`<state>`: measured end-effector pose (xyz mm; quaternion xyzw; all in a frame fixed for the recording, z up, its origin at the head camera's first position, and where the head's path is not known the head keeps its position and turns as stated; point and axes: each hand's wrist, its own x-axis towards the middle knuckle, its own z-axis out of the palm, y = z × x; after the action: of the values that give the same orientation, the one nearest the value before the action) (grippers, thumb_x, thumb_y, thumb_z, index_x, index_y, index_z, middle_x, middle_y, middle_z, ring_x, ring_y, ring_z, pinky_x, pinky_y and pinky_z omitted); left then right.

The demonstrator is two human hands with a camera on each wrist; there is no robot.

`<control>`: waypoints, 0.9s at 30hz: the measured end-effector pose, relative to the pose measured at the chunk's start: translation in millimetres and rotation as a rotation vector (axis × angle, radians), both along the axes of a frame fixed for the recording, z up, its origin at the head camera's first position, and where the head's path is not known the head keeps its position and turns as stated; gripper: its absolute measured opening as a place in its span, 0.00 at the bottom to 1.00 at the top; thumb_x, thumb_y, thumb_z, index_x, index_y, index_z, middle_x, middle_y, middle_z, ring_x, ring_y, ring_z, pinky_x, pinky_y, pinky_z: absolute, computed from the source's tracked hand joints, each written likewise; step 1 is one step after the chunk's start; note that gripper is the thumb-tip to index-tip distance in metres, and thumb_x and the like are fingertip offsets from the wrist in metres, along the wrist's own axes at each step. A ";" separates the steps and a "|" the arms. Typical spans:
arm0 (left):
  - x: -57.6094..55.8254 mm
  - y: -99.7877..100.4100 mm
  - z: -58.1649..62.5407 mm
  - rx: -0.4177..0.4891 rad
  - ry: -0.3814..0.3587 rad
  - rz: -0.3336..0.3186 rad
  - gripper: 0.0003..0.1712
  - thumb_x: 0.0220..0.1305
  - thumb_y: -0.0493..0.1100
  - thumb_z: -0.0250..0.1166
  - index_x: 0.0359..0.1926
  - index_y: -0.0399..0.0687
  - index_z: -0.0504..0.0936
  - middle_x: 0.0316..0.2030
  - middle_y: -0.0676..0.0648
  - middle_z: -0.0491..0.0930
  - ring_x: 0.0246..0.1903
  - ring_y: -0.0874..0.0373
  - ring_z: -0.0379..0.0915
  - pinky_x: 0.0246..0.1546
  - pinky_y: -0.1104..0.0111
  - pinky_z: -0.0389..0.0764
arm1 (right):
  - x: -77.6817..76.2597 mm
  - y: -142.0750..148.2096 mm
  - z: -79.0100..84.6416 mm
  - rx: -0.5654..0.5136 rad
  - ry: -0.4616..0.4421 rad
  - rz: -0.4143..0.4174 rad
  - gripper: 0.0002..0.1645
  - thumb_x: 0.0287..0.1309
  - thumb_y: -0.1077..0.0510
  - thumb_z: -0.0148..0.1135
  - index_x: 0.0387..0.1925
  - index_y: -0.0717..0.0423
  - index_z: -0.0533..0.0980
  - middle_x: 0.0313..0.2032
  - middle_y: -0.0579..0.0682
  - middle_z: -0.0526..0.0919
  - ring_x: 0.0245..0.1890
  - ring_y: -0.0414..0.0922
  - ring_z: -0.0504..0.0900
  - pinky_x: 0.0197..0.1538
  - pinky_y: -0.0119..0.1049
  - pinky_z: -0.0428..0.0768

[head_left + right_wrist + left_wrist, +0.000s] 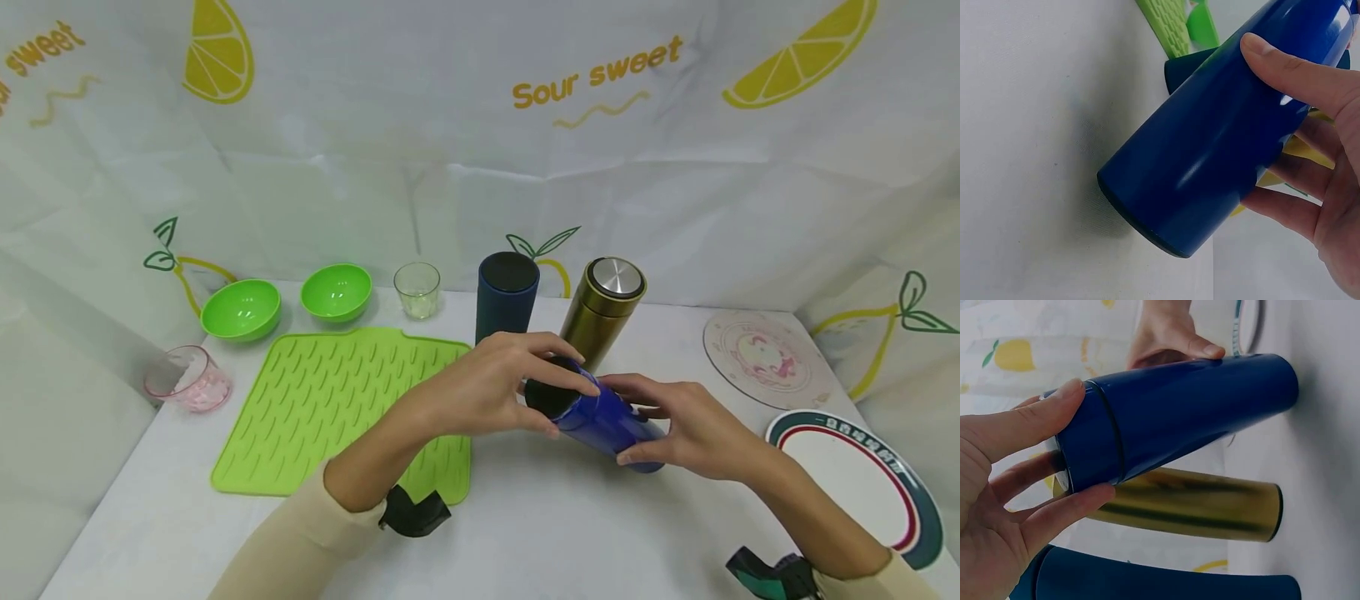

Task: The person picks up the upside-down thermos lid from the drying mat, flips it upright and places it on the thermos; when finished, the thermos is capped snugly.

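Observation:
A glossy blue thermos bottle [611,425] is tilted above the table, its dark-topped lid [550,392] toward the left. My left hand [517,379] grips it around the lid end, thumb and fingers on opposite sides in the left wrist view. Lower on the body, my right hand [682,425] holds it with the thumb on one side and fingers on the other. Behind it stand a gold thermos bottle [592,325] with a silver-topped lid and a dark teal bottle [506,300]. The right wrist view shows the blue bottle's base [1141,219] and a shadow beside it.
A green ridged mat [322,408] lies at left. Behind it are two green bowls [242,312] and a clear glass [417,292]; a pink glass [198,387] stands by the left edge. At right lie a pink patterned round mat [731,367] and a teal-rimmed plate [847,483].

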<state>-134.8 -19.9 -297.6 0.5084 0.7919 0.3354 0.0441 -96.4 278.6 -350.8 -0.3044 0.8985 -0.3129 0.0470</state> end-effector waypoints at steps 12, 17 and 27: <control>2.6 3.0 0.2 -0.016 0.002 0.019 0.31 0.52 0.45 0.81 0.60 0.59 0.85 0.63 0.47 0.78 0.59 0.57 0.77 0.36 0.80 0.80 | 4.9 2.8 -2.6 -0.013 0.006 -0.016 0.46 0.48 0.46 0.81 0.67 0.52 0.72 0.61 0.58 0.83 0.54 0.62 0.86 0.43 0.42 0.90; 3.8 4.4 -0.8 -0.005 -0.054 0.030 0.37 0.53 0.46 0.80 0.66 0.59 0.80 0.67 0.48 0.75 0.62 0.57 0.75 0.42 0.80 0.82 | 7.7 6.4 -4.9 -0.033 0.042 -0.025 0.46 0.47 0.49 0.82 0.67 0.55 0.73 0.61 0.60 0.83 0.52 0.60 0.87 0.43 0.41 0.90; 1.8 -17.8 -15.6 0.048 -0.195 0.095 0.45 0.55 0.50 0.79 0.73 0.59 0.71 0.68 0.54 0.74 0.67 0.62 0.70 0.60 0.67 0.81 | 16.8 29.0 -17.5 -0.202 0.039 -0.164 0.48 0.39 0.67 0.83 0.65 0.62 0.71 0.57 0.22 0.77 0.54 0.20 0.78 0.50 0.17 0.82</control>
<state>-132.9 -37.7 -313.2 0.4362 0.7987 0.4040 0.0928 -79.7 307.6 -368.3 -0.2390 0.8849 -0.3988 -0.0271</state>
